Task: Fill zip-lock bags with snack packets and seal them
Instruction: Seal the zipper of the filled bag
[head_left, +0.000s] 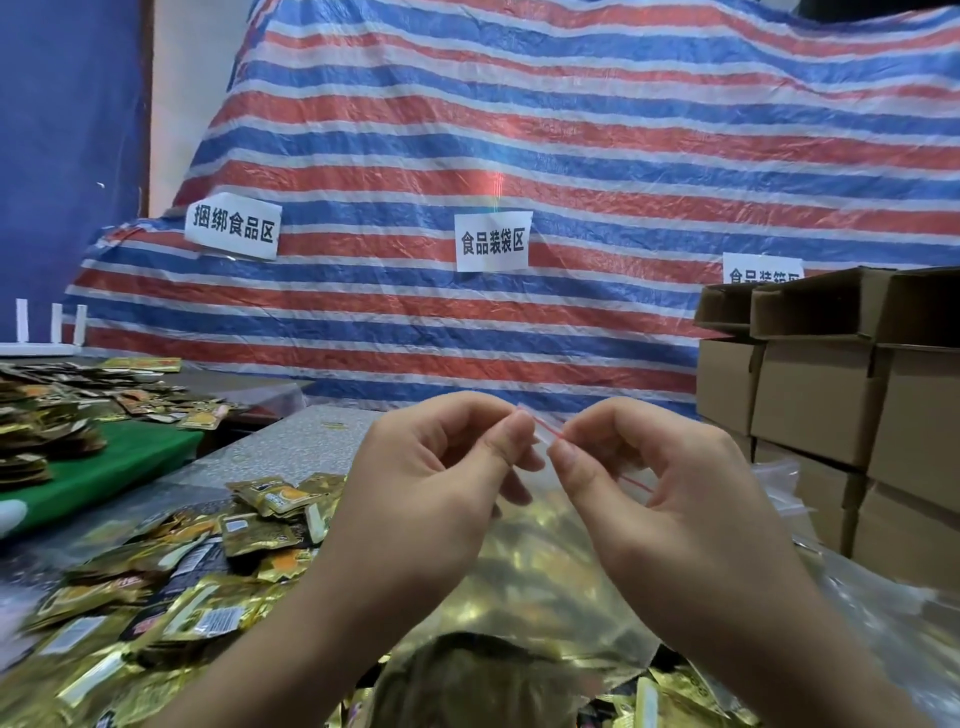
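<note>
A clear zip-lock bag with a red seal strip hangs upright in front of me, and gold snack packets show through its plastic. My left hand pinches the top edge between thumb and forefinger. My right hand pinches the same red strip just to the right, its fingertips almost touching the left hand's. Loose gold snack packets lie heaped on the table at the lower left. Whether the seal is pressed together along its length, I cannot tell.
Stacked cardboard boxes stand at the right with a pile of clear bags in front of them. A green mat with more packets lies at the left. A striped tarpaulin with paper labels hangs behind the grey table.
</note>
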